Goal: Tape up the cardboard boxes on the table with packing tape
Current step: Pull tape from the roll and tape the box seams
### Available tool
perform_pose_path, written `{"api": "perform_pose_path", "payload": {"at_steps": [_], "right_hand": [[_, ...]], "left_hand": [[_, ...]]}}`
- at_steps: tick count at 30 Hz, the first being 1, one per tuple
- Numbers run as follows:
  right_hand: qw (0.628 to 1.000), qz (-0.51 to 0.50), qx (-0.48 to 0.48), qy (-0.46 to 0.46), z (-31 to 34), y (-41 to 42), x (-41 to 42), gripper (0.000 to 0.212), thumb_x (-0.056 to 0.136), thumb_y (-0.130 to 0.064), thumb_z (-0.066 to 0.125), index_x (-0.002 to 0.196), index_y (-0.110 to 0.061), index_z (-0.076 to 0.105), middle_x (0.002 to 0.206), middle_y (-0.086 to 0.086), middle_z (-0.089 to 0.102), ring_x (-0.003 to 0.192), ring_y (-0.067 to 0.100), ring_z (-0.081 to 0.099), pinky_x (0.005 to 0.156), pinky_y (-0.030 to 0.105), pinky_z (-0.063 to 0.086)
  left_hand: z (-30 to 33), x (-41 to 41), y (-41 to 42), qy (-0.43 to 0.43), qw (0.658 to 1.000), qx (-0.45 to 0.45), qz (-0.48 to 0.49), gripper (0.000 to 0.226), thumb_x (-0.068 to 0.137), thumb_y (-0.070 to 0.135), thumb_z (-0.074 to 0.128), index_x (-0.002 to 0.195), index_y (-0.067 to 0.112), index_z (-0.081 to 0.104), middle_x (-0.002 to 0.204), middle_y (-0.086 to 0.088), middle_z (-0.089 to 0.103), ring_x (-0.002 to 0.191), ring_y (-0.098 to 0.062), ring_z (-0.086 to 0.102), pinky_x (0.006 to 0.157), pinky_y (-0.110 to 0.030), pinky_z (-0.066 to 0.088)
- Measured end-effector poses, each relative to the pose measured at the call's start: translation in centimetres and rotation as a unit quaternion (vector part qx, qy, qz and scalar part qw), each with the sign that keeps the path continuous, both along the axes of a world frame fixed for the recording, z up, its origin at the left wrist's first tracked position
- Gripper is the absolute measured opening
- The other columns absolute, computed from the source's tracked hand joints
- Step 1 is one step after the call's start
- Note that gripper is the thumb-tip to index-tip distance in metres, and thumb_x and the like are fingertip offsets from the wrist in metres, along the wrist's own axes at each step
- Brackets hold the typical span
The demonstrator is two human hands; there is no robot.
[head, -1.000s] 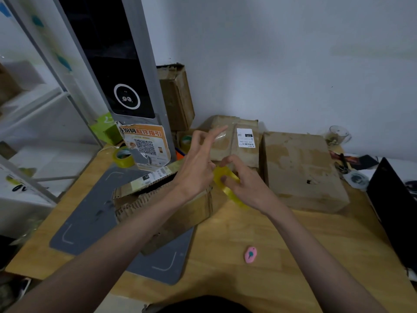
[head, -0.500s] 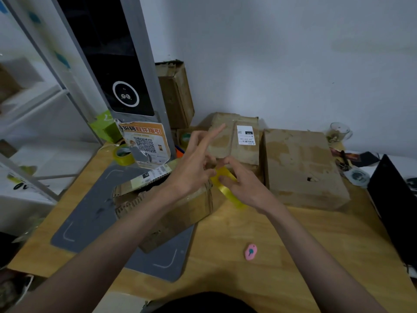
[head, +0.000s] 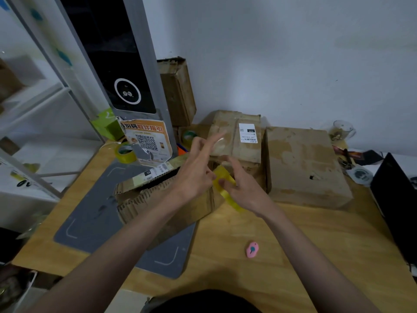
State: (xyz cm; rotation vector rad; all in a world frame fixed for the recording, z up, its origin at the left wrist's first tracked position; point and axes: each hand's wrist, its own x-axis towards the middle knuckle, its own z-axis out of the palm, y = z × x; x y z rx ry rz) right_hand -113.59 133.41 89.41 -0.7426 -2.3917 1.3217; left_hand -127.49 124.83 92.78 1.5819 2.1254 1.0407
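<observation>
Your right hand (head: 244,188) grips the tape roll (head: 225,188); your left hand (head: 196,175) pinches at its edge, other fingers spread. Peel slowly, keeping the strip flat over the open box (head: 158,199).

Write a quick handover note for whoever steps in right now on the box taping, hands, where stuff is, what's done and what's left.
Right hand grips the yellow tape roll; left hand picks at it with thumb and finger, other fingers spread.
Open torn box lies on the grey mat, under the hands. Labelled box and big flat box behind. Spare roll back left, pink cutter in front.
No fresh tape visible. All taping left.
</observation>
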Motion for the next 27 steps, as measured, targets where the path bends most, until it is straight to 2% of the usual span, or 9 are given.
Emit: {"api": "perform_pose_path", "payload": {"at_steps": [2,5,9,12,17,18,20,22,27], "right_hand": [[1.000,-0.002,0.000,0.010,-0.2,0.0,0.0,0.042,0.101,-0.018,0.058,0.135,-0.030,0.037,0.138,-0.005,0.055,0.118,0.015,0.056,0.101,0.043,0.047],[1.000,-0.004,0.007,0.022,-0.5,0.2,0.2,0.027,0.100,-0.017,0.059,0.118,-0.024,0.041,0.114,0.004,0.062,0.099,0.029,0.062,0.089,0.052,0.049],[0.999,-0.006,0.016,0.035,-0.7,-0.2,-0.2,0.024,0.101,-0.017,0.059,0.118,-0.023,0.044,0.115,0.004,0.063,0.101,0.027,0.061,0.089,0.045,0.048],[0.999,-0.027,0.018,0.042,-1.3,0.1,-0.2,0.021,0.100,-0.014,0.059,0.116,-0.018,0.047,0.115,-0.002,0.062,0.101,0.019,0.059,0.086,0.038,0.046],[0.997,-0.021,0.010,0.072,-2.5,0.0,1.0,0.017,0.100,-0.014,0.058,0.100,-0.016,0.041,0.092,-0.001,0.052,0.077,0.010,0.047,0.068,0.022,0.037],[0.997,-0.021,0.011,0.079,-2.7,-0.2,1.3,0.018,0.100,-0.015,0.058,0.098,-0.018,0.040,0.087,-0.002,0.047,0.073,0.009,0.042,0.064,0.022,0.034],[0.996,-0.025,0.008,0.091,-3.1,-0.6,1.7,0.019,0.100,-0.015,0.058,0.096,-0.020,0.040,0.082,0.000,0.043,0.070,0.010,0.037,0.062,0.026,0.031],[0.995,-0.026,0.004,0.097,-3.3,-1.0,2.0,0.019,0.101,-0.015,0.058,0.095,-0.019,0.040,0.082,0.007,0.044,0.069,0.009,0.036,0.061,0.027,0.031],[0.994,-0.025,0.021,0.105,-3.9,-1.8,2.4,0.016,0.101,-0.016,0.058,0.098,-0.015,0.042,0.080,-0.004,0.042,0.066,0.005,0.037,0.058,0.018,0.032]], "left_hand": [[0.0,0.4,-0.1,-0.006,1.000,-0.002,0.001,0.108,0.081,-0.015,0.069,0.153,0.050,0.022,0.123,0.004,0.034,0.065,-0.009,0.059,0.065,-0.034,0.057],[0.1,0.1,-0.2,-0.026,0.999,0.002,0.020,0.106,0.081,-0.014,0.070,0.152,0.049,0.023,0.121,0.002,0.038,0.063,-0.010,0.057,0.064,-0.030,0.056],[0.5,0.2,-0.5,-0.032,0.999,0.003,0.031,0.106,0.080,-0.014,0.070,0.152,0.049,0.023,0.122,0.001,0.038,0.063,-0.013,0.059,0.063,-0.026,0.056],[0.6,0.1,-0.7,-0.041,0.999,0.010,0.030,0.106,0.080,-0.012,0.072,0.152,0.049,0.024,0.124,0.002,0.039,0.065,-0.012,0.062,0.065,-0.025,0.057],[0.1,-1.9,0.4,-0.128,0.989,-0.009,0.071,0.106,0.076,-0.007,0.082,0.152,0.042,0.028,0.129,-0.004,0.042,0.083,-0.021,0.067,0.064,-0.014,0.053],[0.0,-2.1,0.7,-0.137,0.988,-0.028,0.072,0.108,0.073,-0.005,0.084,0.152,0.041,0.028,0.129,-0.004,0.043,0.092,-0.023,0.064,0.067,-0.016,0.054],[-0.1,-2.3,1.4,-0.146,0.984,-0.072,0.070,0.111,0.068,0.000,0.089,0.152,0.040,0.027,0.131,-0.005,0.045,0.111,-0.025,0.056,0.089,-0.033,0.055],[-0.4,-2.3,2.1,-0.154,0.977,-0.127,0.075,0.114,0.066,0.004,0.091,0.153,0.040,0.025,0.138,-0.007,0.046,0.124,-0.027,0.049,0.106,-0.047,0.045],[-0.9,-1.8,3.1,-0.122,0.968,-0.203,0.080,0.119,0.063,0.007,0.093,0.153,0.040,0.022,0.150,-0.013,0.036,0.136,-0.033,0.043,0.109,-0.052,0.043]]}}
